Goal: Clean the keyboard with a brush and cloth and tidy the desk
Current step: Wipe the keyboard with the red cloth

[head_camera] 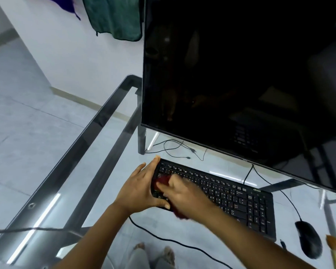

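- My left hand (pixel 139 188) grips the left end of the black keyboard (pixel 231 195), fingers along the far corner, thumb on the near edge.
- My right hand (pixel 184 193) is closed on a dark red cloth (pixel 162 180), pressing it onto the keys at the keyboard's left part; hand is blurred.
- A bit of the cloth also shows under my right wrist at the keyboard's near edge.
- Keyboard lies on the glass worktop (pixel 97 171), angled, in front of a big dark monitor (pixel 241 74).
- Black mouse (pixel 307 240) sits just right of the keyboard, its cable running up toward the monitor.
- Brush (pixel 334 249) with tan bristles lies at the right edge, beside the mouse, untouched.
- Thin black cables lie on the worktop behind the keyboard and near my left forearm.
- Green fabric (pixel 114 18) hangs at the top, by the wall.
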